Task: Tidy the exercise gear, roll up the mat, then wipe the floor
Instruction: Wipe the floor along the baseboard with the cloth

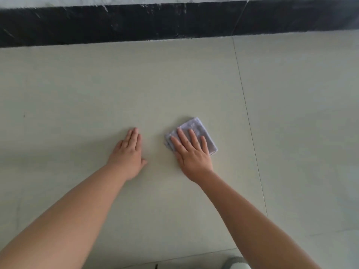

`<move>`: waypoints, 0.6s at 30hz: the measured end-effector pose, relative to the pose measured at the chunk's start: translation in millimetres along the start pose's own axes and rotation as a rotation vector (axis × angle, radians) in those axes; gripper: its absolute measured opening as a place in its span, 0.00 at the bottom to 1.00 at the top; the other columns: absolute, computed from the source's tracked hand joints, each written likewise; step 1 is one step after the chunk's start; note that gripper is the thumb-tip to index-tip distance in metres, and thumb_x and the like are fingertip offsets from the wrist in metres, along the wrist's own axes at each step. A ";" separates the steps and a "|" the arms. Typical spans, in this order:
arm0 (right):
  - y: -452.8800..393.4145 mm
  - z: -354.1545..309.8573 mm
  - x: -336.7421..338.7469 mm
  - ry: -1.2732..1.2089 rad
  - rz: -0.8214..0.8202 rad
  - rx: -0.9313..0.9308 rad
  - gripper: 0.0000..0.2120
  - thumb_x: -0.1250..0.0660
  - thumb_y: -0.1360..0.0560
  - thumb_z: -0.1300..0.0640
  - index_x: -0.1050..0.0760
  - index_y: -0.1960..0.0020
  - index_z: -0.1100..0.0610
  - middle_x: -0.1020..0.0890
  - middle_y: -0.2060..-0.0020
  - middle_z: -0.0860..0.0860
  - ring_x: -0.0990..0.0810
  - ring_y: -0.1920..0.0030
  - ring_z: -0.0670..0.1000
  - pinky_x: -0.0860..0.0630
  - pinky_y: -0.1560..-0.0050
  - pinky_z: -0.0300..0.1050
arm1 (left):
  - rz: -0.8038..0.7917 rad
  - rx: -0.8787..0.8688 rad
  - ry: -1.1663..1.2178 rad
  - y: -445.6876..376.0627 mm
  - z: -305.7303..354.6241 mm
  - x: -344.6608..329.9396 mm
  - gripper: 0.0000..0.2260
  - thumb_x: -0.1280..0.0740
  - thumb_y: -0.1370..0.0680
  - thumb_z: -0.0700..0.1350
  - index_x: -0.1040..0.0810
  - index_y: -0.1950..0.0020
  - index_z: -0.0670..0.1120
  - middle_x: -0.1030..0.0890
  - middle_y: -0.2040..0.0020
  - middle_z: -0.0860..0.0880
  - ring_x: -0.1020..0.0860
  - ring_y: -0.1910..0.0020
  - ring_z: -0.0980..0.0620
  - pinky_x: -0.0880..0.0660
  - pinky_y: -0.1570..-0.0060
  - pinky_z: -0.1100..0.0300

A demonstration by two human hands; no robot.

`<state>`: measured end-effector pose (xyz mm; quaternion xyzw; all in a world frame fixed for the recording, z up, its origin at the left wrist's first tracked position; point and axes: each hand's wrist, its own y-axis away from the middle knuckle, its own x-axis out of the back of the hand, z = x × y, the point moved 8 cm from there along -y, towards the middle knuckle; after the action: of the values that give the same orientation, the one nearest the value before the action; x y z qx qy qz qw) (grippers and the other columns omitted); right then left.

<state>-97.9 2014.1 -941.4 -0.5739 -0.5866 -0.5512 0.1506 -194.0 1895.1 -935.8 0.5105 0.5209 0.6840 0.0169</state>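
1. Floor (77, 94): pale, glossy tiles with thin grout lines; one line runs down the right side.
2. Baseboard (136, 22): a black, white-veined band along the far wall.
3. Left hand (129, 154): laid flat on the bare tile, fingers together and extended, holding nothing.
4. Right hand (192, 152): palm down, fingers spread, pressing on the cloth without gripping it.
5. Cloth (196, 127): folded, pale lilac, flat on the tile just right of the left hand.

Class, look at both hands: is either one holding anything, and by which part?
Nothing is gripped. The right hand presses flat on the near part of the folded cloth; the left hand rests flat on the floor.
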 end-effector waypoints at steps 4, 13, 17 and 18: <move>48.4 121.8 19.4 -0.043 0.086 -0.327 0.30 0.65 0.24 0.40 0.52 0.24 0.45 0.52 0.23 0.46 0.57 0.23 0.53 0.60 0.25 0.53 | 0.124 -0.025 0.123 -1.9 5.8 22.6 0.34 0.44 0.20 0.54 0.55 0.23 0.36 0.59 0.22 0.39 0.59 0.22 0.44 0.56 0.24 0.55; -91.7 179.6 126.9 -0.078 0.223 -0.520 0.24 0.56 0.18 0.52 0.56 0.23 0.47 0.56 0.23 0.46 0.59 0.23 0.53 0.60 0.25 0.56 | 0.057 0.079 0.207 -17.9 25.5 9.1 0.41 0.41 0.22 0.58 0.61 0.24 0.35 0.64 0.23 0.39 0.61 0.23 0.44 0.57 0.25 0.55; -138.7 75.3 108.4 0.033 0.138 -0.183 0.23 0.57 0.17 0.51 0.55 0.23 0.46 0.55 0.23 0.46 0.59 0.23 0.54 0.60 0.25 0.56 | 0.039 0.084 0.188 -18.7 26.3 11.0 0.42 0.41 0.22 0.58 0.60 0.24 0.35 0.63 0.23 0.38 0.61 0.23 0.43 0.56 0.24 0.55; -135.9 47.8 92.9 0.069 0.117 -0.098 0.23 0.56 0.17 0.51 0.54 0.24 0.46 0.53 0.23 0.46 0.57 0.23 0.55 0.58 0.25 0.56 | 0.039 0.084 0.197 -18.1 26.9 11.6 0.42 0.40 0.22 0.58 0.59 0.24 0.35 0.63 0.23 0.38 0.60 0.23 0.43 0.56 0.24 0.55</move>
<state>-217.6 2136.6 -947.2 -0.5945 -0.5190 -0.5889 0.1746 -189.5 1928.5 -942.8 0.4514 0.5380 0.7086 -0.0690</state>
